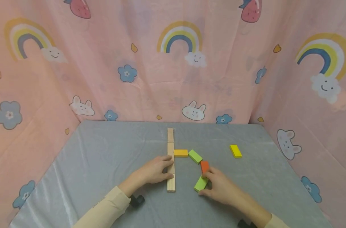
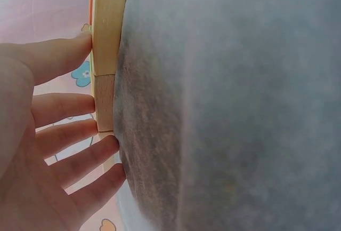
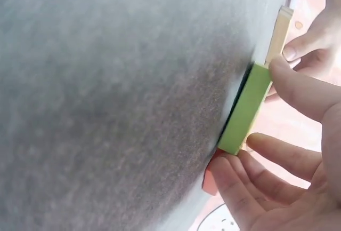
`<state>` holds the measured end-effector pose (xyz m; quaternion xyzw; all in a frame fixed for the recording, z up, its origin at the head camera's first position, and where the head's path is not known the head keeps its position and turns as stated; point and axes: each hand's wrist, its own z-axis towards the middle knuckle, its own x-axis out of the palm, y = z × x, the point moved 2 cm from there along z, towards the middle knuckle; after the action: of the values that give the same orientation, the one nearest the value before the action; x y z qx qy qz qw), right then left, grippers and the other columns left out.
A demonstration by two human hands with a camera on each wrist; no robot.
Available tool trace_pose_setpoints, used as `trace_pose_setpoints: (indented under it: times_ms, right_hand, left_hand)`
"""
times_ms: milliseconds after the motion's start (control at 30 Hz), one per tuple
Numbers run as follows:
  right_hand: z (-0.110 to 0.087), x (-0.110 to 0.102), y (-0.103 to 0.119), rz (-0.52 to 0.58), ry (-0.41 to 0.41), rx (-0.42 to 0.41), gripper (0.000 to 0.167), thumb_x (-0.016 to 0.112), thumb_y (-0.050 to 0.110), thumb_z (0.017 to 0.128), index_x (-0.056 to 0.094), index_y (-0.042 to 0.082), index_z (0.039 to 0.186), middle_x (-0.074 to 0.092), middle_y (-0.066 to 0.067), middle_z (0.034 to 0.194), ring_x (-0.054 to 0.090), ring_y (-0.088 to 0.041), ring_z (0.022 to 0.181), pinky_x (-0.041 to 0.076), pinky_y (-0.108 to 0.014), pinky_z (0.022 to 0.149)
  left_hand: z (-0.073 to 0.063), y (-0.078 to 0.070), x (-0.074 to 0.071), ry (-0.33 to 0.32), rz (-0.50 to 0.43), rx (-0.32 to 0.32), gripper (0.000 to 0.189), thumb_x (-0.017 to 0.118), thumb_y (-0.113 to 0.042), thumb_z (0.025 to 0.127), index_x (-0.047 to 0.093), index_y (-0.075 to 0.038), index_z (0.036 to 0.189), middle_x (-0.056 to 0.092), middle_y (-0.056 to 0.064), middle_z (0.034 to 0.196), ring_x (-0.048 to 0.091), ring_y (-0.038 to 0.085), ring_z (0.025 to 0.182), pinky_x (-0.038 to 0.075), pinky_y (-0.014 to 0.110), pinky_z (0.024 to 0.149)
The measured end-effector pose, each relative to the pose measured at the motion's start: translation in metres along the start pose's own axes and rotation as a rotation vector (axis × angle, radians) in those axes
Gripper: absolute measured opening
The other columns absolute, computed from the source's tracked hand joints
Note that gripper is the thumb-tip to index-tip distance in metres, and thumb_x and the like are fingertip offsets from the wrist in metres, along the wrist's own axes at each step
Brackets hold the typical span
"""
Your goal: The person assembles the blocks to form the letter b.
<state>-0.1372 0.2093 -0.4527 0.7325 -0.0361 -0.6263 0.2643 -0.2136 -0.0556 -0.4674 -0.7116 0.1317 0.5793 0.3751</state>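
Plain wooden blocks (image 1: 170, 183) lie end to end in a straight column. From the left, my left hand (image 1: 154, 170) rests its fingertips on that column, the fingers fairly straight and spread in the left wrist view. My right hand (image 1: 225, 187) pinches a green block (image 1: 200, 184) by its ends, thumb at the near end and fingers at the far end. In the right wrist view this green block (image 3: 246, 108) is close over the cloth. Its far end meets a red-orange block (image 1: 204, 167), partly covered by my fingers.
Another green block (image 1: 195, 156) and an orange block (image 1: 181, 153) continue the curve back to the column. A lone yellow block (image 1: 235, 151) lies at the right rear. Grey cloth (image 1: 119, 142) covers the table, and a patterned pink curtain (image 1: 150, 95) encloses its back and sides.
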Motion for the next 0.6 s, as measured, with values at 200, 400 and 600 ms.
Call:
trace_pose_setpoints:
  times_ms: [200, 400, 600]
  right_hand:
    - [-0.0036, 0.001, -0.0003, -0.017, -0.005, 0.038, 0.055, 0.093, 0.038, 0.071, 0.072, 0.007, 0.11, 0.055, 0.005, 0.094, 0.049, -0.01, 0.081, 0.049, -0.034, 0.073]
    - [-0.0046, 0.0017, 0.0012, -0.026, -0.042, 0.047, 0.055, 0.093, 0.039, 0.07, 0.073, 0.007, 0.109, 0.058, 0.005, 0.093, 0.05, -0.009, 0.078, 0.049, -0.034, 0.071]
    - [-0.0018, 0.0031, 0.0044, -0.042, -0.081, 0.046, 0.049, 0.093, 0.04, 0.071, 0.073, 0.009, 0.104, 0.059, 0.006, 0.092, 0.05, -0.008, 0.077, 0.049, -0.033, 0.071]
  left_hand:
    - [0.0002, -0.0002, -0.0003, 0.005, 0.005, 0.002, 0.06, 0.069, -0.041, 0.097, 0.057, -0.005, 0.144, 0.046, 0.011, 0.155, 0.046, 0.033, 0.141, 0.042, 0.047, 0.112]
    - [0.0005, 0.0, -0.0005, 0.008, 0.004, 0.0, 0.061, 0.068, -0.041, 0.098, 0.057, -0.005, 0.145, 0.045, 0.012, 0.156, 0.045, 0.033, 0.141, 0.041, 0.047, 0.113]
    - [0.0005, -0.0002, -0.0015, 0.016, 0.0, -0.004, 0.061, 0.069, -0.041, 0.098, 0.057, -0.005, 0.145, 0.045, 0.012, 0.156, 0.044, 0.033, 0.142, 0.04, 0.046, 0.114]
